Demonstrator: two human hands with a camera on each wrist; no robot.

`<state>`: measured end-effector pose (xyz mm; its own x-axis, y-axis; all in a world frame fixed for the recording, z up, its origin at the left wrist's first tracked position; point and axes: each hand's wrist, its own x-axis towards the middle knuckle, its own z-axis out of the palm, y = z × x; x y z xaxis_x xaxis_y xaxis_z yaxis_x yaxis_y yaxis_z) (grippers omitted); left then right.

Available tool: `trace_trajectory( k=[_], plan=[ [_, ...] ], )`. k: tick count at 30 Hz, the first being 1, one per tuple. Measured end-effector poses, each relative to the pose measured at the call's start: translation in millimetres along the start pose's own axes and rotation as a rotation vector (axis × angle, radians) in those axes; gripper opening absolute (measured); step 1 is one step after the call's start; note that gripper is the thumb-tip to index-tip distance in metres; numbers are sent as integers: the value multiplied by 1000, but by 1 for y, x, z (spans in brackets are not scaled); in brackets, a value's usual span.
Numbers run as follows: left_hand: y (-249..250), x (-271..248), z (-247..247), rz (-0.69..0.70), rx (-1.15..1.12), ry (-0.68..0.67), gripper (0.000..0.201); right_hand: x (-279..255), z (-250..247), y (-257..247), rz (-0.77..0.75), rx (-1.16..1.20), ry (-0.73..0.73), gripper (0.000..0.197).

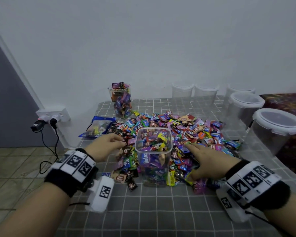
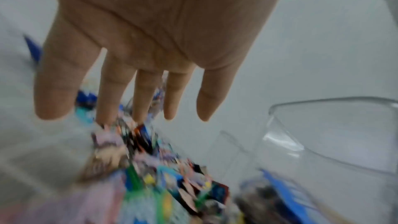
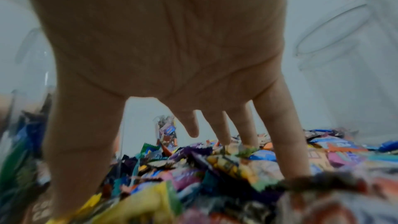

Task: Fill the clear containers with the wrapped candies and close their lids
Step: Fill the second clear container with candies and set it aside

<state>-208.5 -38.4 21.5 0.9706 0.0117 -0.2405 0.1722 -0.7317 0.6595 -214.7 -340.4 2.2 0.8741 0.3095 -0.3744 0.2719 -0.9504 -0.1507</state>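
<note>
**Box between two hands, candy on both sides**

We have the open box (image 1: 153,151) standing upright in the middle of the candy pile (image 1: 186,132), nearly full, with no lid on it. Our left hand (image 1: 106,146) sits just left of the box, fingertips curling down into the wrappers there; in the left wrist view the fingers (image 2: 112,94) hang fairly straight and spread, touching candy but, as far as the blur lets us tell, gripping nothing. Our right hand (image 1: 207,159) lies just right of the box, flat and spread on the pile, fingers (image 3: 284,134) pressed among wrappers, also holding nothing.

So the box lies inward from either grip: to the right of the left hand, to the left of the right. Both hands are about equally near. We judge the next move is a scoop and a short lift inward over the rim.

A second, full jar (image 1: 120,100) stands behind on the desk (image 1: 152,211); lidded empties (image 1: 278,127) wait at the right.
</note>
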Motion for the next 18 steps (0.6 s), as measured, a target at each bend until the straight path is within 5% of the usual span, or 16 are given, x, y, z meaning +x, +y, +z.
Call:
trace_trajectory(
  k=[2, 6, 13, 18],
  plan=[
    [-5, -4, -15, -18, 161, 5, 14, -4, -5, 3, 33, 16, 37, 97],
    [-18, -6, -9, -165, 337, -236, 19, -9, -15, 1, 47, -70, 43, 34],
    [-34, 4, 20, -189, 182, -359, 19, -5, -7, -5, -28, 55, -203, 18],
    [-17, 3, 9, -35, 144, -221, 13, -2, -11, -7, -66, 114, -37, 7]
  ],
)
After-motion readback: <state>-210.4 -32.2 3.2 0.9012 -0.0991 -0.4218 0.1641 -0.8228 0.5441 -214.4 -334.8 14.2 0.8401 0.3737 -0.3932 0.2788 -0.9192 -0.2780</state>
